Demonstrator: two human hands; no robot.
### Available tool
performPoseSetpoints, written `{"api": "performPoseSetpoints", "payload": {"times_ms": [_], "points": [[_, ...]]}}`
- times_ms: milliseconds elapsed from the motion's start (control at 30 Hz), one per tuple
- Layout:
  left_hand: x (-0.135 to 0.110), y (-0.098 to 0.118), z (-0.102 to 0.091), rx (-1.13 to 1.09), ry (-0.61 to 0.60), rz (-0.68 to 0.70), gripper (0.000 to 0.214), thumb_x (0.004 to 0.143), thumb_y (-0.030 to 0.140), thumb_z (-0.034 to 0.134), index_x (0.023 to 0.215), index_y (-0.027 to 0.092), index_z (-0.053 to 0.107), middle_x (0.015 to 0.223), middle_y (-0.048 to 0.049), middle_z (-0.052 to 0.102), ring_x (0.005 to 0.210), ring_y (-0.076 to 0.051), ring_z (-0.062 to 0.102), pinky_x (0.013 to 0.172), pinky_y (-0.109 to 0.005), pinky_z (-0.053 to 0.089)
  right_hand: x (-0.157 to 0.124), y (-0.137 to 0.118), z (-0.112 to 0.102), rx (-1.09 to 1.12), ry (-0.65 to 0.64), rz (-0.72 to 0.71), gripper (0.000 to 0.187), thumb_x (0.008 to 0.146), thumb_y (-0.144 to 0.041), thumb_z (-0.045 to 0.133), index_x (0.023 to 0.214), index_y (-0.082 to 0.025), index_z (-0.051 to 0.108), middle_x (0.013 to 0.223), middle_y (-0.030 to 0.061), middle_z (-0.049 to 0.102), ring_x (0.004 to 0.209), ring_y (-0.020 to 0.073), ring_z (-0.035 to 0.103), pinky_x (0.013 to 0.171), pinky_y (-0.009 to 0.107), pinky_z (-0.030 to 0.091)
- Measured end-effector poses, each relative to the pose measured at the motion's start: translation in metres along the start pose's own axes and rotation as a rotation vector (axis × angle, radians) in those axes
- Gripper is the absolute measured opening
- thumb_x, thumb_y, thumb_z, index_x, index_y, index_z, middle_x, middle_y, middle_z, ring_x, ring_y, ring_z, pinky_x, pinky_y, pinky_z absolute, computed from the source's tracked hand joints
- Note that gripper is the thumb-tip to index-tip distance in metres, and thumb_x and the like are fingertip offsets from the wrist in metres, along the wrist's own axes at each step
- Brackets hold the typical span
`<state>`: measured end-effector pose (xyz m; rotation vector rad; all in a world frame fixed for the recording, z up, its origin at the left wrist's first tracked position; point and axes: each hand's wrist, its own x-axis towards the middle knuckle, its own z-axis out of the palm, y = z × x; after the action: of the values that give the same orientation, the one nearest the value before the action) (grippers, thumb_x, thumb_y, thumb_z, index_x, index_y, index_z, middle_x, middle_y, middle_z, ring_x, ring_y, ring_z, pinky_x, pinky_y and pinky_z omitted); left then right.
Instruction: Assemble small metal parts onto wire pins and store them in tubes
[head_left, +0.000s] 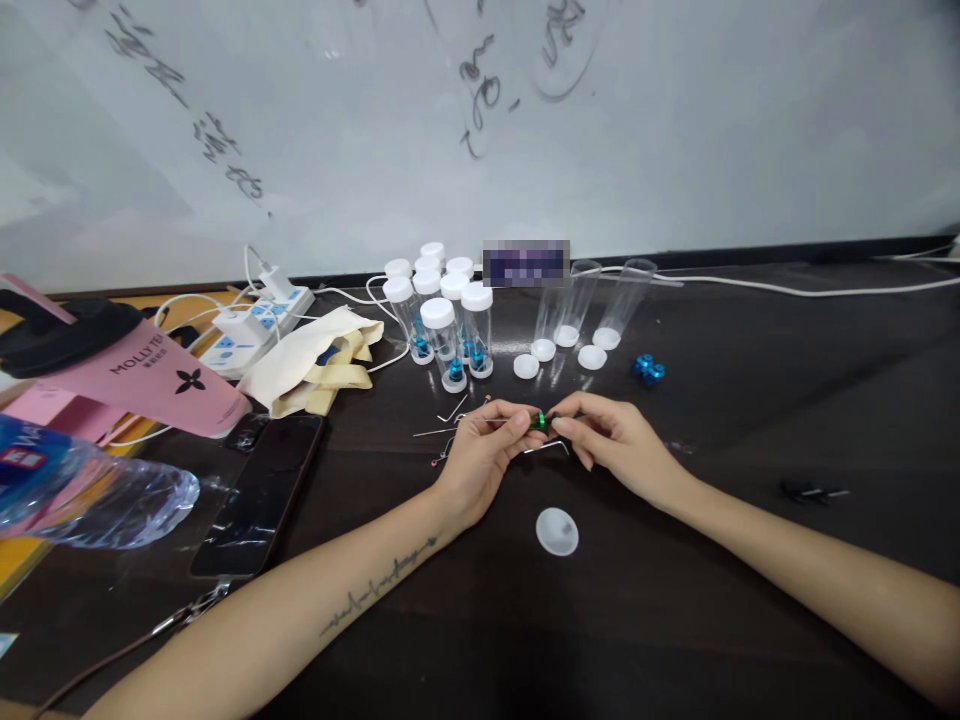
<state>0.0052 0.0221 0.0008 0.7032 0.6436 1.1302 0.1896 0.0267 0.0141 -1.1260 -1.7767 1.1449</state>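
Note:
My left hand (491, 450) is closed, pinching a small green shiny part (538, 421) with a thin metal rod running out to its left. The fingertips of my right hand (611, 435) pinch a small dark piece (551, 427) at the right side of the green part; fingers partly hide it. Below the fingers lies a bent hex key (559, 447). Several thin wires and small pins (452, 408) lie beside and behind my left hand. A round white cap (557, 532) rests on the dark table in front of my hands.
Several capped clear tubes (441, 340) with blue parts stand behind my hands. Open tubes (626, 295) and white caps (526, 367) are right of them, near blue parts (649, 369). Leftward are a phone (262, 495), pink cup (165, 370), bottle (97, 485) and power strip (262, 325).

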Motion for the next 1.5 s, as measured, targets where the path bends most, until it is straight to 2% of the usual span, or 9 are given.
{"api": "performPoseSetpoints", "payload": {"times_ms": [233,533,867,1000,1100,1333,1500], "points": [[-0.0009,-0.0007,-0.0006,0.017,-0.016,0.007,0.007,0.078,0.019,0.074,0.081,0.013,0.073,0.078,-0.0014,0.07,0.069,-0.009,0.067,0.072,-0.019,0.053,0.0004,-0.0038,0.0,0.019,-0.029,-0.003,0.032,0.094,-0.042,0.055,0.078,-0.016,0.063,0.05,-0.0059,0.048,0.044,0.0073,0.042,0.047,0.022,0.032],[0.0007,-0.0011,-0.0008,-0.015,-0.003,0.005,0.007,0.077,0.018,0.075,0.08,0.013,0.073,0.076,-0.0014,0.07,0.068,-0.008,0.066,0.072,-0.018,0.053,0.0008,0.0015,0.0008,0.082,0.017,0.007,0.02,0.085,-0.035,0.069,0.093,-0.018,0.063,0.06,-0.0056,0.054,0.044,0.007,0.047,0.046,0.022,0.037],[0.0006,0.0015,0.001,-0.003,0.007,-0.007,0.008,0.076,0.02,0.076,0.079,0.013,0.073,0.076,-0.0019,0.07,0.068,-0.008,0.066,0.073,-0.019,0.053,-0.0015,0.0048,0.0006,0.048,0.029,-0.011,0.019,0.085,-0.032,0.069,0.097,-0.018,0.063,0.052,-0.0076,0.05,0.044,0.0085,0.048,0.048,0.023,0.037],[0.001,0.0011,0.0009,0.0,0.007,-0.006,0.008,0.076,0.019,0.076,0.079,0.013,0.073,0.076,-0.0016,0.07,0.068,-0.008,0.066,0.073,-0.019,0.052,-0.002,0.0033,0.0006,0.065,0.026,0.002,0.02,0.084,-0.034,0.07,0.095,-0.018,0.063,0.061,-0.0051,0.056,0.045,0.0072,0.048,0.047,0.023,0.038],[0.0008,0.0004,0.0006,-0.001,0.002,-0.006,0.008,0.076,0.019,0.076,0.079,0.013,0.073,0.077,-0.0012,0.07,0.068,-0.008,0.066,0.073,-0.019,0.052,-0.0007,0.0025,0.0008,0.067,0.017,0.006,0.02,0.085,-0.036,0.069,0.092,-0.018,0.063,0.066,-0.0037,0.058,0.045,0.0067,0.048,0.047,0.022,0.038],[-0.0002,0.0003,0.0001,0.0,0.015,-0.009,0.013,0.073,0.023,0.079,0.079,0.013,0.073,0.077,-0.0021,0.07,0.068,-0.009,0.066,0.074,-0.022,0.052,0.0009,0.0015,0.0,0.031,-0.006,0.002,0.024,0.088,-0.04,0.064,0.091,-0.017,0.063,0.056,-0.0058,0.051,0.044,0.0079,0.046,0.047,0.022,0.036],[-0.0002,-0.0002,0.0002,-0.003,0.014,-0.002,0.012,0.074,0.022,0.078,0.079,0.013,0.073,0.079,-0.0022,0.07,0.069,-0.009,0.066,0.075,-0.022,0.052,0.0011,-0.0008,0.0003,-0.018,-0.051,0.0,0.03,0.093,-0.044,0.056,0.082,-0.017,0.062,0.052,-0.0058,0.049,0.045,0.0086,0.045,0.048,0.023,0.035]]}}
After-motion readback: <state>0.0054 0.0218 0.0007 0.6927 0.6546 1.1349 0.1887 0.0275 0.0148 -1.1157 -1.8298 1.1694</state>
